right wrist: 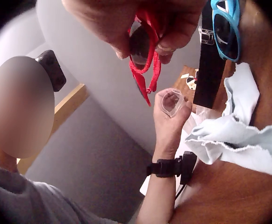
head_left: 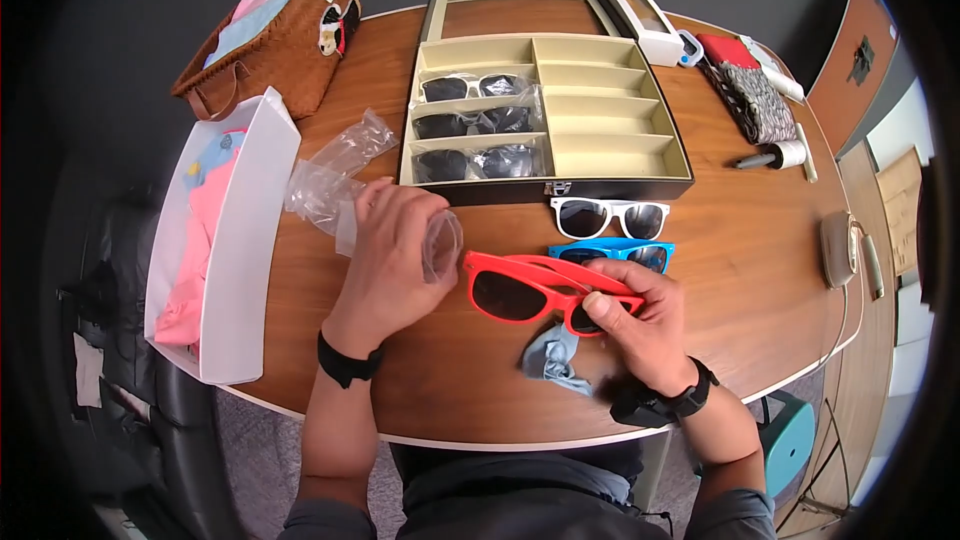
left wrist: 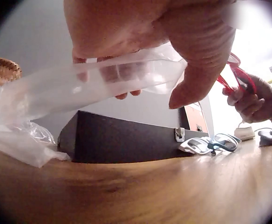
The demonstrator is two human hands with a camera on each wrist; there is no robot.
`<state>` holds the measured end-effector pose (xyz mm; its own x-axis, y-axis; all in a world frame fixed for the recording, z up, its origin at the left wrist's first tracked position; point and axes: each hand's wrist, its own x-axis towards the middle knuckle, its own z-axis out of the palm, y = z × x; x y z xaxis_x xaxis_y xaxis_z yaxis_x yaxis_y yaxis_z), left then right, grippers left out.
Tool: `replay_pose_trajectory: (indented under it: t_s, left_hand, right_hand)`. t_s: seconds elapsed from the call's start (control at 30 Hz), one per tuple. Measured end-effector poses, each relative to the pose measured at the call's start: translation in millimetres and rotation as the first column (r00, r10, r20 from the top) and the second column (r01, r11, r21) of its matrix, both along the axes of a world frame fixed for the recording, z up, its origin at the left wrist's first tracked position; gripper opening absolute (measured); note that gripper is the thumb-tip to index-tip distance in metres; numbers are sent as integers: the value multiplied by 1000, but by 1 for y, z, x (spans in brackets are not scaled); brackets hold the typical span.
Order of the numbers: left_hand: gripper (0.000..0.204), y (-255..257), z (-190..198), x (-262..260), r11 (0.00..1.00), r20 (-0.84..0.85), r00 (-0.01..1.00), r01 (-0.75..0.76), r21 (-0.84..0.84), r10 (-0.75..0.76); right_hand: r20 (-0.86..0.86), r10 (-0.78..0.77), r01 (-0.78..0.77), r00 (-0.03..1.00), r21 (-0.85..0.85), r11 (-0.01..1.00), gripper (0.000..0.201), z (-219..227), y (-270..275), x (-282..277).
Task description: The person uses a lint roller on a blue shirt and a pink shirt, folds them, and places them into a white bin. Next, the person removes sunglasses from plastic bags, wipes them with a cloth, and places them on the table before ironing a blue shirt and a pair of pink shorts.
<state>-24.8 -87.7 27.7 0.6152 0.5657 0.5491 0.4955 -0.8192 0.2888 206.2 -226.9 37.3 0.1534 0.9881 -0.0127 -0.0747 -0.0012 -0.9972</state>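
Note:
My right hand (head_left: 650,325) pinches a pair of red sunglasses (head_left: 505,292) by one end, thumb on a lens. Their other end points toward the left hand. My left hand (head_left: 393,248) grips a clear plastic sleeve (left wrist: 98,86), its round mouth spread wide and facing the sunglasses. The red frame is outside the sleeve. Just past the right hand lie blue sunglasses (head_left: 655,256) and white sunglasses (head_left: 612,218) on the table. A crumpled light-blue cloth (head_left: 552,358) lies below the red pair.
An open display case (head_left: 620,175) stands ahead, with several sunglasses in its left compartments. More plastic sleeves (head_left: 325,172) lie left of it. A white box (head_left: 245,270) of pink and blue cloth and a brown basket (head_left: 270,55) are at left. A lint roller (head_left: 785,155) lies at right.

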Motion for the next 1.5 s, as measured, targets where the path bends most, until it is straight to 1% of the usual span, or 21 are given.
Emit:
replay_pose_trajectory:
  t_s: [0.17,0.27,0.37,0.43,0.5,0.57,0.63,0.73,0.8,0.83,0.9,1.0,1.03,1.13,1.2,1.23,1.3,1.33,1.4,1.43,1.5]
  left_hand:
    - [55,-16,2,13,995,-14,995,101,21,-100]
    - [61,-26,2,22,982,-81,979,190,12,-189]
    - [64,-35,0,31,980,-96,976,196,15,-194]
    - [65,-38,-1,34,979,-102,974,205,8,-203]
    - [55,-42,3,36,984,-118,977,179,18,-176]
    - [59,-41,1,36,984,-108,978,179,22,-176]
    - [63,-41,-2,37,984,-100,980,177,31,-174]
    - [58,-46,-5,42,977,-67,976,211,39,-208]
    - [35,-51,-4,48,971,-109,970,227,70,-219]
    - [35,-52,-4,49,971,-109,970,227,70,-218]
    - [31,-54,-3,52,969,-97,966,244,43,-239]
    - [35,-53,-4,51,970,-91,967,241,32,-237]
    - [37,-53,-5,50,971,-88,968,238,22,-235]
    - [45,-54,2,50,972,-87,968,233,-41,-236]
    - [48,-56,1,50,971,-75,969,233,-63,-237]
    - [51,-56,0,51,969,-63,969,233,-86,-238]
    - [50,-56,-4,53,967,-39,969,241,-82,-244]
    - [49,-57,-6,53,966,-16,968,247,-80,-249]
    - [48,-56,-7,52,964,-6,968,249,-89,-250]
    - [46,-56,-7,52,964,3,968,251,-93,-252]
    - [46,-57,-6,52,959,-15,964,261,-112,-265]
  right_hand:
    - [96,11,-10,995,-19,1000,24,-6,4,1]
    - [174,-15,9,985,35,999,25,-6,3,1]
    - [228,6,-21,974,61,998,27,-5,2,-1]
    - [331,-14,-44,943,168,985,30,-7,0,-1]
    - [380,31,-105,925,174,979,34,-9,-1,2]
    - [385,110,-219,916,251,943,39,-12,0,1]
    - [427,138,-258,894,238,936,40,-8,3,1]
    - [499,190,-325,845,197,925,43,-7,5,1]
    - [589,154,-305,794,166,938,43,-11,5,1]
    - [589,155,-306,793,166,937,43,-14,4,-1]
    - [424,-8,-114,906,262,958,39,-18,1,-6]
    - [459,-65,-138,886,396,908,32,-19,0,-1]
    - [458,-65,-137,886,394,909,32,-17,-1,-1]
    - [539,-69,-122,839,311,943,22,-12,-3,-5]
    - [279,-58,14,959,157,988,18,-16,-2,-9]
    - [280,-60,15,958,159,987,18,-17,-1,-9]
    - [8,65,-64,998,-74,995,16,-19,-1,-10]
    - [7,65,-65,998,-77,995,16,-21,-1,-11]
    - [262,50,-103,964,192,976,19,-25,0,-13]
    - [262,52,-104,964,192,976,19,-26,1,-12]
    - [391,52,-142,919,204,969,19,-28,3,-6]
